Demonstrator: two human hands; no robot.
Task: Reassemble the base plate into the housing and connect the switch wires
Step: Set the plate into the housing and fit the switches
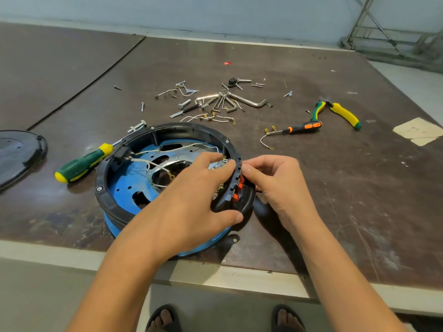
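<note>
A round blue housing (119, 185) with a black ring rim (182, 127) lies upside down near the table's front edge. Inside it sits the blue perforated base plate (124, 180) with white wires (153, 152) running across it. A black switch panel (236, 195) with orange buttons sits on the right side of the rim. My left hand (196, 195) grips this panel, thumb under it and fingers reaching inside to the wire terminals. My right hand (275, 185) pinches the rim's outer edge just above the orange buttons. The terminals are mostly hidden by my fingers.
A green-yellow screwdriver (84, 164) lies left of the housing. Loose screws, hex keys (239, 100) and spare wires are scattered behind it. An orange-black screwdriver (302, 127) and yellow-green pliers (340, 111) lie to the right. A black cover (19, 154) rests at the far left edge.
</note>
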